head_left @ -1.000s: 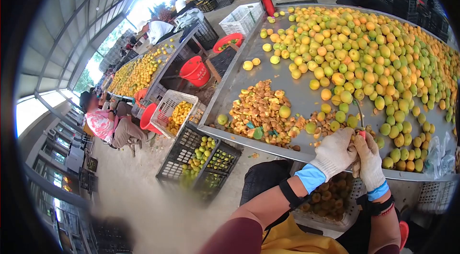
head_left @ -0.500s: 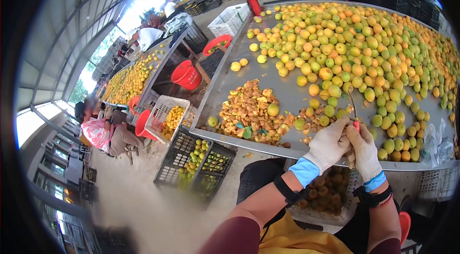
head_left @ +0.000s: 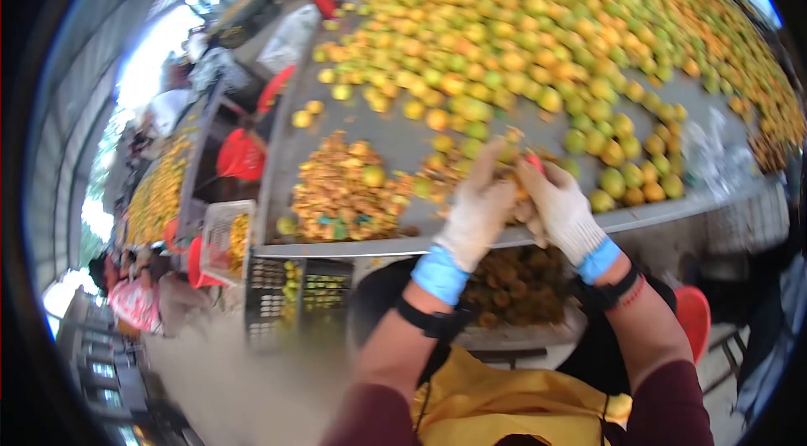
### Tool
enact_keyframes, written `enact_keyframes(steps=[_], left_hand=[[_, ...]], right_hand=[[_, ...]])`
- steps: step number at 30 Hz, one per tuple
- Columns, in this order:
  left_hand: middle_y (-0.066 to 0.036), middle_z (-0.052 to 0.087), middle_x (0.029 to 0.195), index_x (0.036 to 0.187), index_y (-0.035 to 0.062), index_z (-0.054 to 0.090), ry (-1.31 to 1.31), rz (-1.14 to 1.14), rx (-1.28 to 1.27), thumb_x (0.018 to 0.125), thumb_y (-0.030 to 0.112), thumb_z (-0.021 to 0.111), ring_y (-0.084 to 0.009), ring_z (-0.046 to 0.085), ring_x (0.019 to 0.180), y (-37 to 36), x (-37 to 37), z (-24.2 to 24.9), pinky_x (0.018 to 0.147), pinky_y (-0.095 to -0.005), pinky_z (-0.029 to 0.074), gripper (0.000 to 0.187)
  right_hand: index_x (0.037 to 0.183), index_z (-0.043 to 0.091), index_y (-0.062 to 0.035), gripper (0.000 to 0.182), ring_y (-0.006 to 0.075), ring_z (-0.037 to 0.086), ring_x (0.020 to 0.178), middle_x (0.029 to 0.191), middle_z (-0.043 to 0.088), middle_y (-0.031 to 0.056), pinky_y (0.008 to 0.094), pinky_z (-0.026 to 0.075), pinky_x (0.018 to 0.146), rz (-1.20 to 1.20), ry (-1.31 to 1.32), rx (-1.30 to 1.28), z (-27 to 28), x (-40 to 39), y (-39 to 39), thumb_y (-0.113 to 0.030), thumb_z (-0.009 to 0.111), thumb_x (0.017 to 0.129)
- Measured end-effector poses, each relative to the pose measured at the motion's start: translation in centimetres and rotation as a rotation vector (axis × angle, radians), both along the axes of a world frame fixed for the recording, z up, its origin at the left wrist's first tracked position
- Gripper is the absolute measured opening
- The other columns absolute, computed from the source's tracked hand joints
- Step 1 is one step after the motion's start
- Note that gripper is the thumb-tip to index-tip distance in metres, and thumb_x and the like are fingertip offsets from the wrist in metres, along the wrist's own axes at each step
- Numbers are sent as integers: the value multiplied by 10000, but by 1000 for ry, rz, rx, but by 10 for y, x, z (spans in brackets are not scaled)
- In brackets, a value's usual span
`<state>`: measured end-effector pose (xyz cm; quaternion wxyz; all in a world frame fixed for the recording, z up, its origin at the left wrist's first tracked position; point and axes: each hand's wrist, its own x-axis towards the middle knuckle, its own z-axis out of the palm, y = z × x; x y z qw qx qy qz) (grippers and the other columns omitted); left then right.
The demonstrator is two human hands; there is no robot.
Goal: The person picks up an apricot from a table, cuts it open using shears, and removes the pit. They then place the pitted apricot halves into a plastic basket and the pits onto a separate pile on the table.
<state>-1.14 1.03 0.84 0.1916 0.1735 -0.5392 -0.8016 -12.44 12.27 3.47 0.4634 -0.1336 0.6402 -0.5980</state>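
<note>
Both my hands wear white knit gloves and meet at the near edge of a metal table (head_left: 395, 139). My left hand (head_left: 472, 212) pinches a small orange fruit (head_left: 514, 184) against my right hand (head_left: 561, 212). My right hand grips a small knife; only its red handle (head_left: 535, 163) shows, and the blade is lost in blur. Just left of my hands lies a pile of cut fruit pieces and pits (head_left: 340, 190). A big heap of yellow and green fruit (head_left: 521, 34) covers the far part of the table.
A crate of cut fruit (head_left: 521, 288) sits under the table edge below my hands. Black crates with fruit (head_left: 294, 290), a white basket (head_left: 220, 240) and red buckets (head_left: 239, 156) stand on the floor to the left. A person sits at the far left (head_left: 134, 301). A red stool (head_left: 693, 320) stands on the right.
The view has swung down and tilted, blurring everything. My hands have stayed together at the table edge and now sit higher and further left in the frame.
</note>
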Motion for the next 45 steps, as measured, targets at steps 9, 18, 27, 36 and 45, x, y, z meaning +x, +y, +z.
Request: enact_keyframes(steps=[9, 18, 27, 36, 45], left_hand=[[-107, 625, 1186, 1448, -44, 519, -163, 67, -284, 981, 30, 486, -183, 628, 1030, 10, 0, 5, 940, -337, 528, 474], [-105, 701, 1101, 1284, -12, 662, -259, -80, -1117, 986, 108, 623, -154, 668, 960, 2, 54, 51, 864, -289, 550, 324], [-190, 713, 1187, 1204, 17, 695, -945, 58, -1263, 896, 414, 666, -311, 698, 1061, -113, -85, 36, 951, -387, 535, 503], [-118, 690, 1079, 1370, -6, 574, -527, 50, -723, 897, 153, 697, -170, 674, 953, -95, -77, 37, 814, -311, 548, 514], [-140, 577, 1368, 1571, -12, 371, -16, -37, -172, 942, -47, 513, -178, 591, 1130, 11, -2, 68, 962, -306, 500, 646]], right_hand=[[1097, 626, -38, 446, 95, 534, 512, 690, 593, 1, 267, 438, 401, 43, -81, -106, -9, -12, 23, -477, 594, 1023], [879, 648, -71, 483, 121, 422, 349, 604, 563, 4, 272, 319, 310, -134, -52, -358, 5, -56, 51, -499, 510, 1056], [877, 627, -52, 467, 99, 466, 386, 619, 583, 6, 258, 357, 316, -189, -76, -333, 17, -55, 59, -490, 583, 1032], [967, 660, -68, 442, 63, 480, 423, 632, 586, -6, 204, 361, 381, -3, -49, -247, 22, -57, 52, -475, 524, 1070], [1020, 633, -7, 504, 58, 533, 546, 715, 565, 0, 208, 403, 456, 257, -80, -349, 14, -1, 55, -507, 570, 1042]])
